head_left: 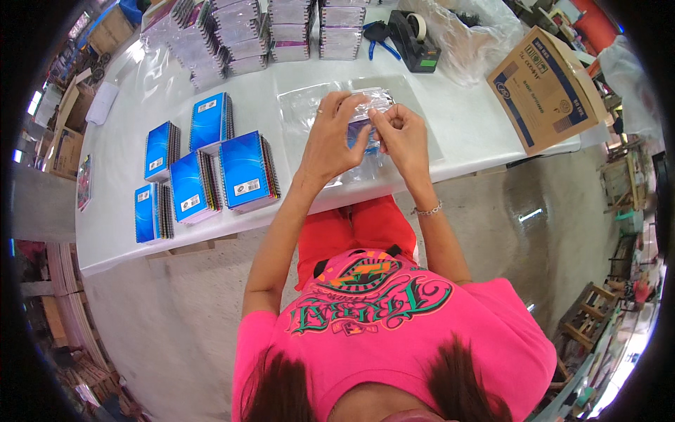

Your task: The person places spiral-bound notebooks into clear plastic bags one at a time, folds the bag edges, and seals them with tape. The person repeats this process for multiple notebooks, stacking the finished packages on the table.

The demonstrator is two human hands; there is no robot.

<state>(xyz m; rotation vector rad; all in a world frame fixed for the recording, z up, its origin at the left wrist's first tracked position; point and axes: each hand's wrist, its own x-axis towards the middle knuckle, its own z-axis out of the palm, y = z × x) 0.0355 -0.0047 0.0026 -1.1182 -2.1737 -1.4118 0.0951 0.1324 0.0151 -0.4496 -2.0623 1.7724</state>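
Note:
In front of me on the table lies a spiral notebook bundle (358, 131) in clear plastic, its purple part showing through. My left hand (333, 138) rests over its left side, fingers apart and bent, the thumb toward the middle. On the right, my right hand (406, 137) is closed in a pinch above the bundle; what sits between its fingertips is too small to make out. Beneath both hands spreads loose clear plastic film (295, 105). Left of my left hand stand several stacks of blue spiral notebooks (247, 169).
Along the far edge stand several stacks of plastic-wrapped spiral notebooks (290, 32). A black tape dispenser (415, 42) and blue-handled cutters (381, 39) are beside them. Crumpled clear plastic (471, 42) lies farther right, near a cardboard box (545, 91) on the white table (112, 239).

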